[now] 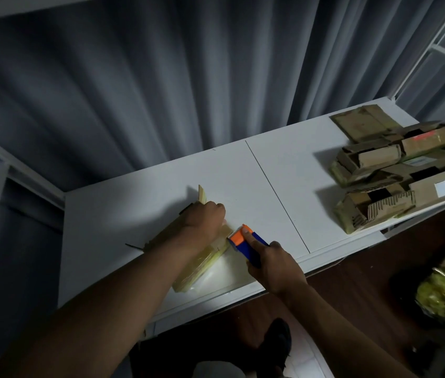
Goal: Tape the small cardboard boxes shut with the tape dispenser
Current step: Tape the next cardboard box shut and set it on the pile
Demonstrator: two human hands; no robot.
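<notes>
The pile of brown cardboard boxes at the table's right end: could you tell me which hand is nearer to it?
Right. The right hand, holding the blue-and-orange tape dispenser, is closer to the pile of brown cardboard boxes; the left hand lies farther left.

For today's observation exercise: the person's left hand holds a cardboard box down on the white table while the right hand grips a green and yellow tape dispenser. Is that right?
Not quite: the tape dispenser is blue and orange, as the head view shows. The rest stands: the left hand holds the cardboard box on the white table, and the right hand grips the dispenser.
</notes>
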